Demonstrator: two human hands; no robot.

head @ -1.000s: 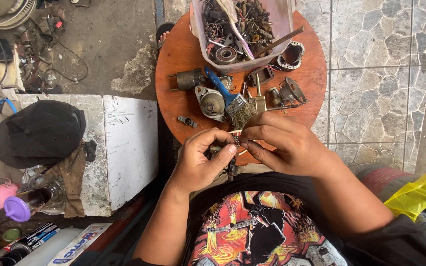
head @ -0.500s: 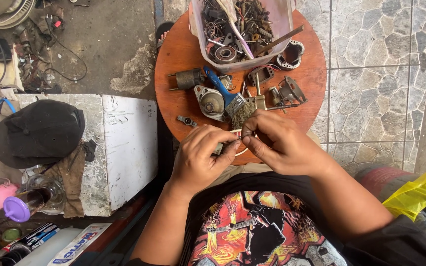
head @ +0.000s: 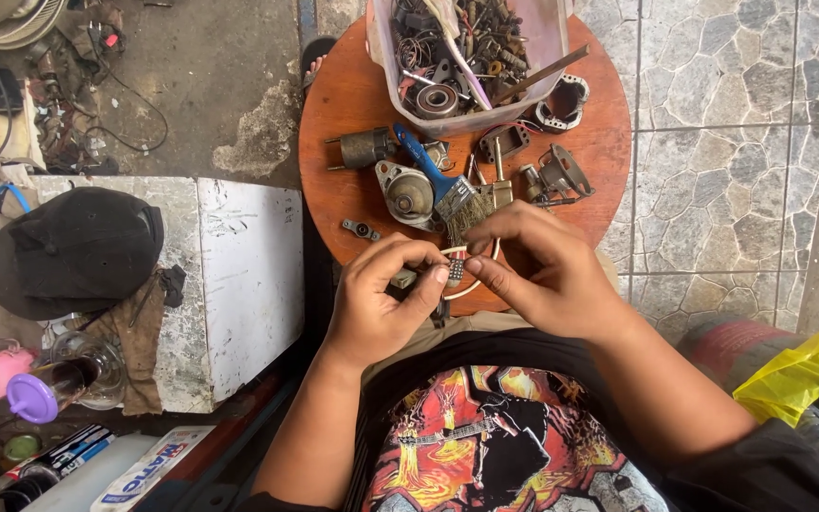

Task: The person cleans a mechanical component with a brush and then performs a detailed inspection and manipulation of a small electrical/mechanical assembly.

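Pinching a small ribbed metal part (head: 456,270) between thumb and forefinger, the left hand (head: 381,299) is clamped on it at the near edge of the round wooden table (head: 334,114), while the right hand (head: 547,270) meets it from the right, its fingertips (head: 479,268) closed against the same piece and against a thin wire ring (head: 471,284) that loops beneath it. Compared with half a second ago the two hands sit a little closer together and the small part now shows plainly between the thumbs, where earlier it was mostly covered by the fingers; the things on the table have not shifted. That suggests fine fitting work on the part is under way, with both hands steadying it rather than reaching for anything else. The part lies right at the fingertips of both hands, just over the table's near rim and above the person's lap. Just beyond the right hand's knuckles lies a blue-handled brush (head: 433,180), bristles toward the hands, beside a round grey motor housing (head: 408,192) and a dark cylinder (head: 364,147) further left. At the far side stands a clear plastic tub (head: 552,38) full of rusty parts. Well to the left, off the table, a black cap (head: 73,251) rests on a white block (head: 248,275).
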